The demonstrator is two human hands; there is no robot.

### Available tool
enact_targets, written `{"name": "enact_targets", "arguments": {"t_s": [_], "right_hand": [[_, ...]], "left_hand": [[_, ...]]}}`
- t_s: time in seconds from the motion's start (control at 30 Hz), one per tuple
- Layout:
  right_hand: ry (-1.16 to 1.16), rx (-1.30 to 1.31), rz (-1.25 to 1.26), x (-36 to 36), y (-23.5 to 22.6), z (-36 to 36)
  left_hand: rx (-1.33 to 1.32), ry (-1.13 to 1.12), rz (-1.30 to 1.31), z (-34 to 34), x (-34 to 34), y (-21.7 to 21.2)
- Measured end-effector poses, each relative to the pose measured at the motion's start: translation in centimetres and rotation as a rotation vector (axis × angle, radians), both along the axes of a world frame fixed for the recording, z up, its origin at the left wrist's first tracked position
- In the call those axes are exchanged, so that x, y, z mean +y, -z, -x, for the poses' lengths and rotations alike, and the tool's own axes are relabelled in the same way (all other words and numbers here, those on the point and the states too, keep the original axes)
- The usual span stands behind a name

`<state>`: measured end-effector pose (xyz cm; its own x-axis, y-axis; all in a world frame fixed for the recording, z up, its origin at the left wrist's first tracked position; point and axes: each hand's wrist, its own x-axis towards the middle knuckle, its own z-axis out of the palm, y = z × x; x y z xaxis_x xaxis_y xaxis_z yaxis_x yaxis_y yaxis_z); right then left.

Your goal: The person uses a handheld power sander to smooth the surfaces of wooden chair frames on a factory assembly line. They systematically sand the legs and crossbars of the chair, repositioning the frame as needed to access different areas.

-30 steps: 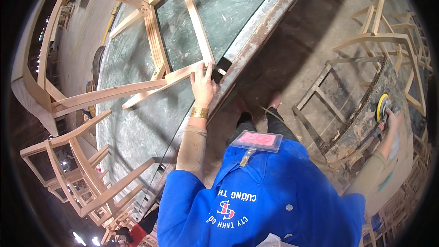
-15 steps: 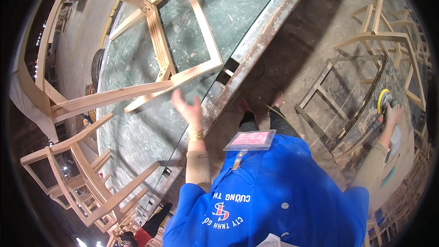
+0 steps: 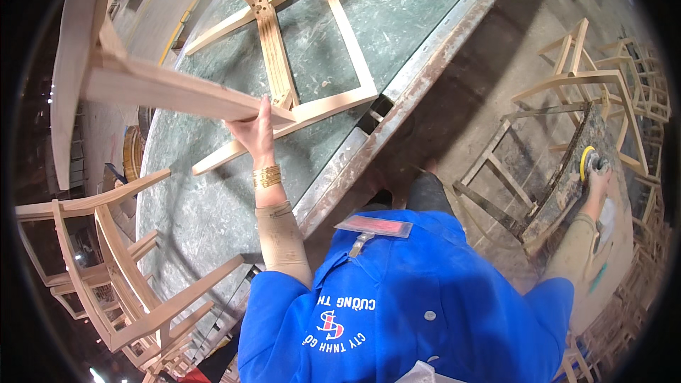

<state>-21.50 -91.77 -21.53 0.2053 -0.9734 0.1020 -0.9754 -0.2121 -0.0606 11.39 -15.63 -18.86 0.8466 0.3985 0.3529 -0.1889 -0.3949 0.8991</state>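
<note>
A pale, unfinished wooden chair frame [image 3: 184, 91] lies on its side on the left. My left hand [image 3: 254, 131] is closed around the end of one of its legs, thumb along the upper face and fingers tucked underneath. Other rails of the frame rest on a green-grey work surface [image 3: 312, 149]. Far to the right, my right hand [image 3: 599, 179] grips a round power sander [image 3: 587, 162] with a yellow rim. The sander is over a worn, stained board; I cannot tell whether its pad touches it.
A rusty metal rail [image 3: 418, 78] edges the work surface. More chair frames [image 3: 135, 276] stand at the lower left. At the right are a dark worn frame [image 3: 496, 170] and several pale chair frames [image 3: 610, 81]. Concrete floor [image 3: 489, 85] runs between.
My left hand, open beside the frame before, has closed around the leg. That leg has risen and tilted. The right hand stays on the sander.
</note>
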Motion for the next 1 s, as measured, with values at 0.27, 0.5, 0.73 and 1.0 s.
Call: {"name": "enact_targets", "arguments": {"t_s": [0.27, 0.5, 0.73, 1.0], "right_hand": [[0.288, 0.004, -0.036, -1.9, 0.2, -0.1], [0.202, -0.086, -0.109, 0.8, -1.7, 0.4], [-0.561, -0.231, -0.264, 9.6, -5.6, -10.6], [-1.206, -0.271, -0.695, 39.5, -14.8, -28.4]], "left_hand": [[-0.085, 0.01, -0.023, -1.9, -6.4, -6.5], [-0.178, -0.01, -0.088, -5.2, -7.4, -9.3], [-0.189, -0.075, -0.167, -7.3, -7.0, -10.5], [0.02, -0.082, -0.123, -5.3, -4.5, -7.7]]}}
